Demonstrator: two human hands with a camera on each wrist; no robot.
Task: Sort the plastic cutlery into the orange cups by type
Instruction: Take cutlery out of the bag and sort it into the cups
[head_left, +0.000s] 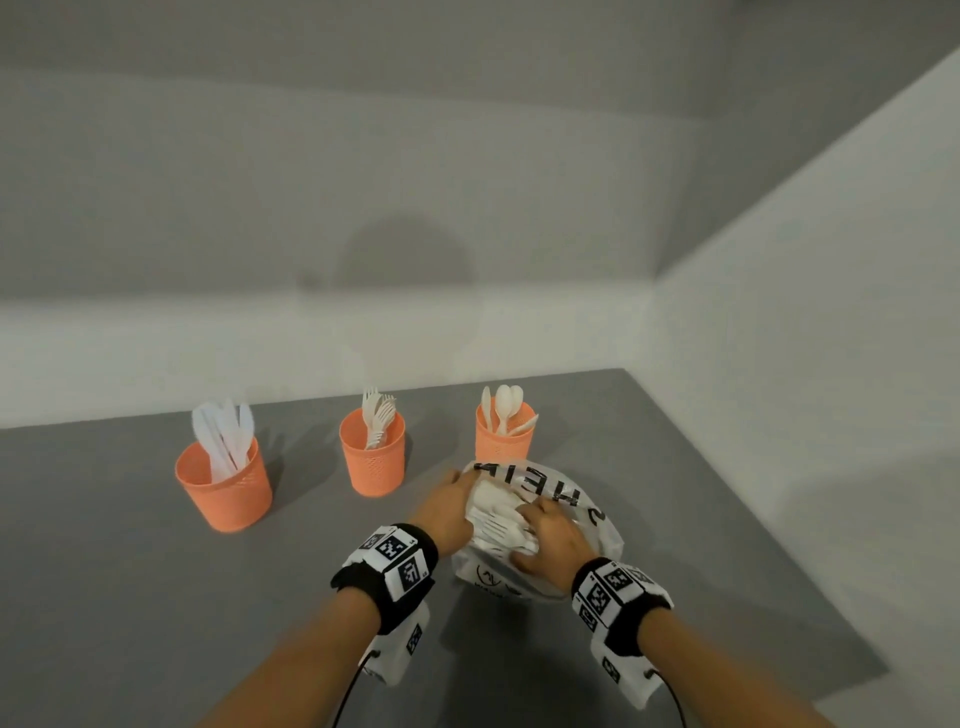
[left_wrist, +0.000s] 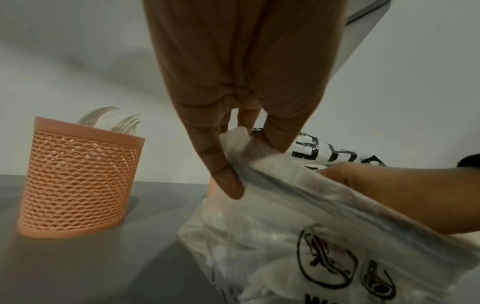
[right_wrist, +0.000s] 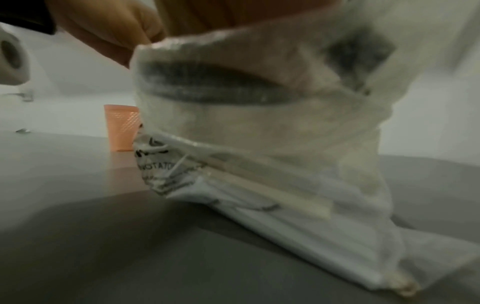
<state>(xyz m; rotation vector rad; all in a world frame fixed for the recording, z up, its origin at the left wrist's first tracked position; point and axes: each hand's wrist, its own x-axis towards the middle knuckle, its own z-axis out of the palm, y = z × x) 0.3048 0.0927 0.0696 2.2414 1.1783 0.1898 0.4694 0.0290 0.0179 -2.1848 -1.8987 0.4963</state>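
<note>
Three orange mesh cups stand in a row on the grey table (head_left: 156, 597): the left cup (head_left: 223, 488) holds knives, the middle cup (head_left: 372, 457) forks, the right cup (head_left: 503, 441) spoons. In front of the right cup lies a clear printed plastic bag (head_left: 576, 506) with white cutlery (head_left: 496, 519) showing in its open mouth. My left hand (head_left: 457, 499) pinches the bag's near rim (left_wrist: 241, 139) between thumb and fingers. Over the bag's mouth, my right hand (head_left: 550, 538) has its fingers curled on the plastic, and the fingertips are hidden. The right wrist view is filled by the blurred bag (right_wrist: 259, 144).
A white wall runs behind the cups and along the right side. The table's right edge (head_left: 753, 519) passes close to the bag. The fork cup (left_wrist: 78, 179) stands just left of my left hand. Bare table lies in front of the knife cup.
</note>
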